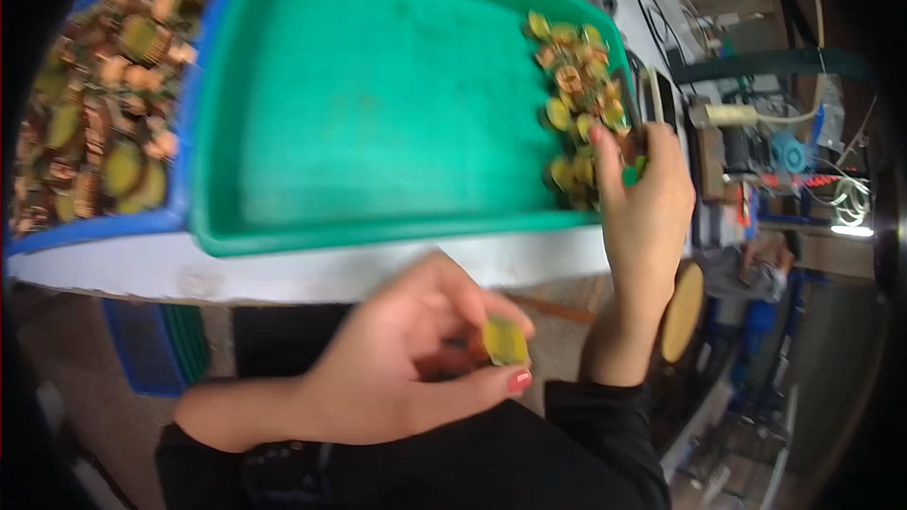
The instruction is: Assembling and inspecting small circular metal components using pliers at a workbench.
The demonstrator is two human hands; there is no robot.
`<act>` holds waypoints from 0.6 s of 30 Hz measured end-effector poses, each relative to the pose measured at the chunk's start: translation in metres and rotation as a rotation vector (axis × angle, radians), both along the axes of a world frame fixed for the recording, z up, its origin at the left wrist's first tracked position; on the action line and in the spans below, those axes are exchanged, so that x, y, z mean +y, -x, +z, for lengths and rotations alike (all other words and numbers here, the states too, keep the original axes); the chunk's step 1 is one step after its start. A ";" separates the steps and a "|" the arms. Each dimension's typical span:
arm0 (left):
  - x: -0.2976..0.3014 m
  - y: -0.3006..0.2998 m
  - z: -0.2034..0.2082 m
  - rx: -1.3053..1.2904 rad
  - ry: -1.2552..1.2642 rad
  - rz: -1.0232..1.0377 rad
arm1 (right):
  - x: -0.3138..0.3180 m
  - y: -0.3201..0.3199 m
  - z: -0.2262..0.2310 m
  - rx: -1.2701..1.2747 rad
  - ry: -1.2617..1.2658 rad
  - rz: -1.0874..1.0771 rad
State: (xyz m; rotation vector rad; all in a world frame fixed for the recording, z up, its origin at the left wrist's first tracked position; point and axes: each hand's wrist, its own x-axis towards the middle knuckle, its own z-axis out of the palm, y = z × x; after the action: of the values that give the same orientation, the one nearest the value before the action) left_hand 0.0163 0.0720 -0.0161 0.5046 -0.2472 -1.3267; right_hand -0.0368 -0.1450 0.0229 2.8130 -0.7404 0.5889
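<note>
Low in the middle, my left hand is closed, pinching a small wound coil with a yellow face between thumb and fingers. The coil is held clear of the table's front edge, over my lap. My right hand reaches over the right end of a green tray. Its thumb and fingers are spread apart beside a heap of small copper-and-yellow coils at that end; the fingertips are partly hidden and blurred. I see nothing plainly held in it.
To the left, a blue bin is filled with more copper-and-yellow parts. Both containers stand on a white table. Below it at left is a blue crate. A round stool seat and another person are at the right.
</note>
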 end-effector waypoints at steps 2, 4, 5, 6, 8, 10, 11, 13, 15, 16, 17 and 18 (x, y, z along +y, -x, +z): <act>0.002 -0.001 -0.001 -0.087 0.001 -0.097 | -0.010 -0.014 -0.011 0.013 -0.042 -0.025; 0.000 0.011 -0.008 -0.216 0.078 -0.110 | -0.015 -0.021 -0.015 0.079 -0.080 -0.084; 0.000 0.015 -0.008 -0.181 0.048 -0.138 | -0.010 -0.027 -0.008 0.155 -0.132 -0.240; 0.001 0.014 -0.003 -0.124 -0.033 -0.238 | -0.013 -0.022 -0.010 0.114 -0.121 -0.236; 0.004 0.010 0.000 -0.079 -0.119 -0.430 | -0.030 -0.012 -0.023 0.081 -0.143 -0.254; 0.004 0.012 0.003 -0.098 -0.180 -0.395 | -0.032 -0.013 -0.027 0.070 -0.193 -0.263; 0.004 0.018 0.008 -0.080 -0.199 -0.377 | -0.031 -0.016 -0.028 0.040 -0.221 -0.248; 0.001 0.021 0.004 -0.019 -0.218 -0.374 | -0.032 -0.017 -0.038 0.007 -0.206 -0.276; -0.002 0.022 0.002 -0.022 -0.239 -0.374 | -0.029 -0.015 -0.036 -0.035 -0.227 -0.267; -0.003 0.022 0.000 -0.012 -0.240 -0.364 | -0.029 -0.014 -0.032 -0.066 -0.226 -0.248; -0.004 0.022 -0.001 -0.001 -0.238 -0.353 | -0.027 -0.011 -0.028 -0.094 -0.224 -0.230; -0.004 0.022 -0.002 0.012 -0.235 -0.341 | -0.025 -0.006 -0.024 -0.120 -0.219 -0.211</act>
State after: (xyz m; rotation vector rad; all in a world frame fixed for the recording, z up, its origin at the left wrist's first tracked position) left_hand -0.0059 0.0683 -0.0185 0.6731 -0.1721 -1.7024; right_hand -0.0304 -0.1695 -0.0014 2.8585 -1.1744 0.6818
